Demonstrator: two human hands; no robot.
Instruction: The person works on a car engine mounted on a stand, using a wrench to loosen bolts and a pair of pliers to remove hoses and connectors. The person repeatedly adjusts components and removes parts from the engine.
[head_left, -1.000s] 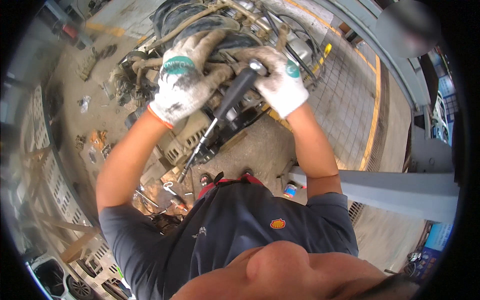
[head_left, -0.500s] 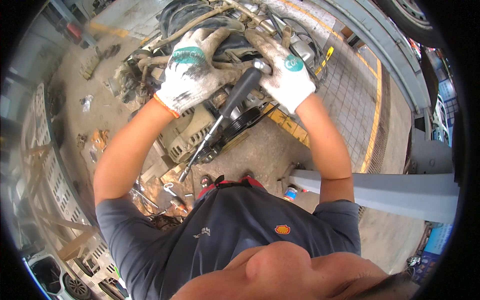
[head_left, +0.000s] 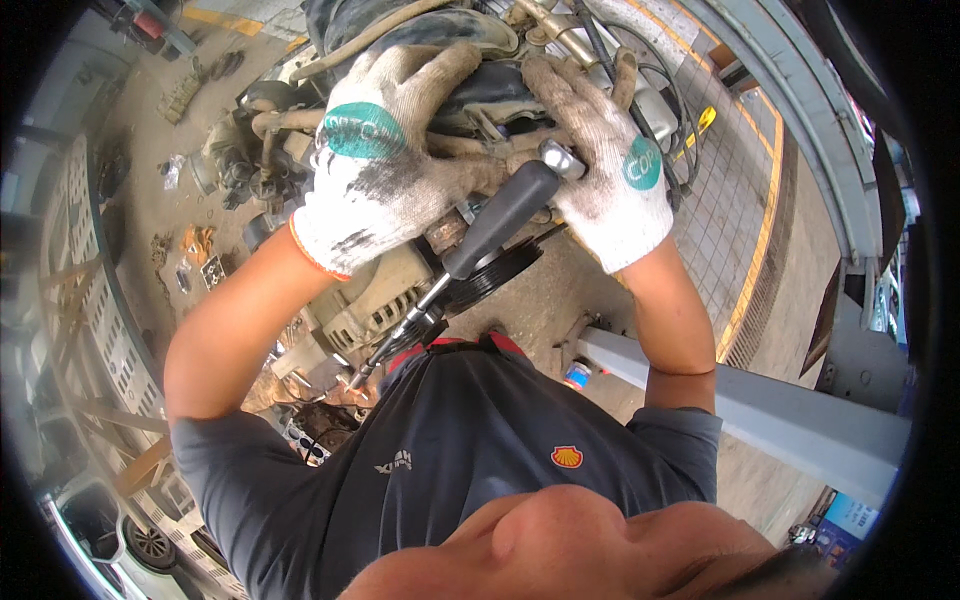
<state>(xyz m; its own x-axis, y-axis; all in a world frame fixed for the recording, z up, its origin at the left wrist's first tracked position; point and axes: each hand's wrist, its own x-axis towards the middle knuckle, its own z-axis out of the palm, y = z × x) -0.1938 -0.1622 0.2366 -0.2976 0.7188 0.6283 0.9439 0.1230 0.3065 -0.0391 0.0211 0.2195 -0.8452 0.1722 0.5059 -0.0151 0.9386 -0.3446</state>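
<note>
My left hand (head_left: 372, 175), in a soiled white glove with a green patch, rests over hoses on a greasy engine (head_left: 355, 310), its fingers bent but apart and its thumb stretched rightward. A black-handled ratchet (head_left: 505, 220) slants down-left across the engine, its long metal shaft crossing a black pulley (head_left: 490, 280). Its chrome head lies in my right hand (head_left: 615, 170), gloved alike, whose fingers curl forward beside a pale hose; the right thumb is hidden by the tool. Black curved ducting (head_left: 470, 90) lies just beyond my fingertips.
A grey steel beam (head_left: 760, 410) runs at lower right beside a small can (head_left: 577, 374). Perforated metal plates (head_left: 115, 320) line the left side. Loose parts (head_left: 200, 255) lie on the concrete. A tiled, yellow-lined floor (head_left: 740, 190) and steel frame (head_left: 820, 160) are at right.
My right hand and the ratchet have shifted right and slightly down in view; my left hand stays over the engine. The whole view has shifted, and my feet have mostly gone out of sight.
</note>
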